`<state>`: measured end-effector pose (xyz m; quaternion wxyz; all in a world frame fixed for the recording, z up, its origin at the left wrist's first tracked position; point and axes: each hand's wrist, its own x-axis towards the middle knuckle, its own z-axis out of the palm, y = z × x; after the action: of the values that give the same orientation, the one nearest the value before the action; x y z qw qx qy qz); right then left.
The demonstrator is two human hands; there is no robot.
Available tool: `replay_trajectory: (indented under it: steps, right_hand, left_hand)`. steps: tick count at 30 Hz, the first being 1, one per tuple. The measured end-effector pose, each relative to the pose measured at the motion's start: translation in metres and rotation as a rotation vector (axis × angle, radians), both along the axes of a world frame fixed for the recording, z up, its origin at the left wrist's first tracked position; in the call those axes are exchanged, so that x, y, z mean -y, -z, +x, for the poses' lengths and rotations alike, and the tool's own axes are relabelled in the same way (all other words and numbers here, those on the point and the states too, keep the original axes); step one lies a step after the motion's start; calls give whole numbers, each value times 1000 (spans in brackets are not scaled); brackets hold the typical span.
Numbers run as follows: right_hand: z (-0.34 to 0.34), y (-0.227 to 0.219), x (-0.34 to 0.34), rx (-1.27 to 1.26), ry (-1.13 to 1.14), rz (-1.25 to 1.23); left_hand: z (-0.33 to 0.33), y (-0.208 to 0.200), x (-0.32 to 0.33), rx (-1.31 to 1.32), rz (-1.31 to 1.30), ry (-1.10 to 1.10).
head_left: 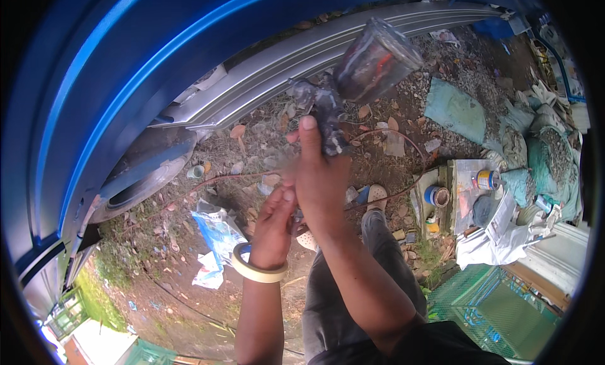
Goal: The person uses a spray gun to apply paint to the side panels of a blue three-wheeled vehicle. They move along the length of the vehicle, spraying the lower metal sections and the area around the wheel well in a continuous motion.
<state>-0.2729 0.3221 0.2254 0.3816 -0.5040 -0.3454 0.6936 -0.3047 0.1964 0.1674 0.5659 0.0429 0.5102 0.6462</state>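
A dark, paint-stained spray gun (329, 110) with a large metal cup (378, 62) is in my right hand (322, 185). My fingers wrap its handle, and the thumb lies along the gun's body. The cup tilts up to the right, in front of a vehicle's silver lower edge. My left hand (274, 223) is closed just below and left of the right one, by the handle's lower end; what its fingers hold is hidden. Around my left wrist hangs a roll of cream masking tape (259, 275). A thin reddish hose (409, 138) runs across the ground behind my hands.
The blue vehicle panel (120, 69) fills the upper left, above a tyre (148, 176). Torn plastic packaging (217, 236) lies on the leaf-strewn dirt. At right stand an opened paint can (437, 195), another can (485, 179), filled sacks (548, 157) and a green mesh cage (491, 308).
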Motion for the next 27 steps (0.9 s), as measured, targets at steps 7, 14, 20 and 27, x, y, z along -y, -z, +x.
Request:
replay_trajectory:
  steps: [7,14,20,27]
  right_hand:
    - [-33,-18,13,-61,-117,-189]
    - [-31,-12,-19,-99,-9,-150]
    - [4,1,-65,53,137,108]
    - [19,-18,-63,94,74,56]
  left_hand:
    - [-39,3,57,3,-7,-118]
    - [-21,32,83,-123,-211,-197]
    - [33,52,112,-226,-446,68]
    - [81,121,189,-615,-295,596]
